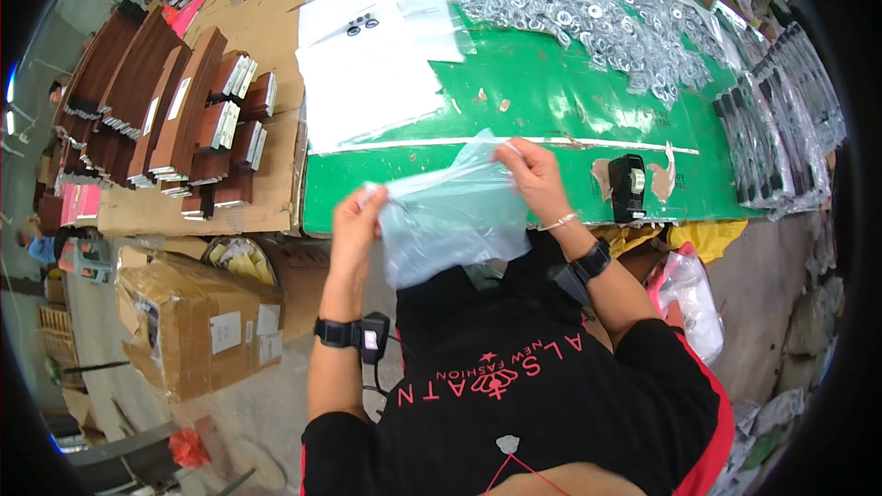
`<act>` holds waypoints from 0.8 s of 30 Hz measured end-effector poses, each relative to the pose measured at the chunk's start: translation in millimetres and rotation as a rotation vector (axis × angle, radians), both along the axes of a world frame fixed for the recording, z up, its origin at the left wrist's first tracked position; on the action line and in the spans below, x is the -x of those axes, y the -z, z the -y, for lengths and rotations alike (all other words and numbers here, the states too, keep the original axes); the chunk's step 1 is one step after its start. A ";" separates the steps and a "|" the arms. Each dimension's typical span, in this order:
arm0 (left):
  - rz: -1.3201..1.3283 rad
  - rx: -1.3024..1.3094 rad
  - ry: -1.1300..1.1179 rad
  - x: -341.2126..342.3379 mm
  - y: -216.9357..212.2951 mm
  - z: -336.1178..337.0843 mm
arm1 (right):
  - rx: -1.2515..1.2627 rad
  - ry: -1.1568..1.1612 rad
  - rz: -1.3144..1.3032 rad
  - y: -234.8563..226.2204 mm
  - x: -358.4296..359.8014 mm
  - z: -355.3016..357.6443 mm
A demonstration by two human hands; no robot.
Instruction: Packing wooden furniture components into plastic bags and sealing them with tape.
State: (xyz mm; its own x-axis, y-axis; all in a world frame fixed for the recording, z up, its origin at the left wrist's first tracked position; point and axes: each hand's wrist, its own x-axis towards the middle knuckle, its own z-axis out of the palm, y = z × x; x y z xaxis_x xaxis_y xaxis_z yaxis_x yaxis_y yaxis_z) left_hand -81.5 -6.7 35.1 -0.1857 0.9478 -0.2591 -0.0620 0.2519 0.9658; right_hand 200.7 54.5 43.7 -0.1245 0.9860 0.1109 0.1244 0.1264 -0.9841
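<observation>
Stretched between my two hands is a clear plastic bag point(450, 220), held over the near edge of the green table point(551, 101). My left hand point(358, 211) pinches its upper left corner. At the upper right, my right hand point(535, 174) grips the bag between thumb and fingers. The bag hangs slack below, in front of my black shirt, and I cannot make out anything inside it. White sheets point(358, 92) lie on the table beyond my left hand, with a few small black round parts point(362, 25) on them.
Many small bagged ring-shaped parts point(588, 18) are heaped at the far right. A black tape dispenser point(628, 186) stands at the table's near edge. Plastic-wrapped bundles point(776, 119) line the right side. Stacked brown strips point(184, 119) sit on the left, above a cardboard box point(197, 321) on the floor.
</observation>
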 end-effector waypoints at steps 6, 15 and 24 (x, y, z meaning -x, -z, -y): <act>-0.959 -0.895 -0.212 -42.0 -70.0 -23.2 | -0.100 0.064 0.157 39.4 20.1 -23.4; -1.262 -0.558 0.475 -39.4 31.6 -30.4 | -0.265 0.239 0.447 46.7 18.0 -90.5; -1.175 -0.374 0.241 16.3 2.8 -105.4 | -0.535 -0.238 0.676 3.7 61.8 -159.9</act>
State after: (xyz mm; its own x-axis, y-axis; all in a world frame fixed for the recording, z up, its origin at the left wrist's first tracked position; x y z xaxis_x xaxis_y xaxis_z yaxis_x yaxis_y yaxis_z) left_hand -97.8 98.8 32.4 0.0662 0.9693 0.2367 0.8923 -0.1637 0.4207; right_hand 138.9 214.4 40.0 -0.5250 0.7630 0.3771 0.5686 0.6441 -0.5116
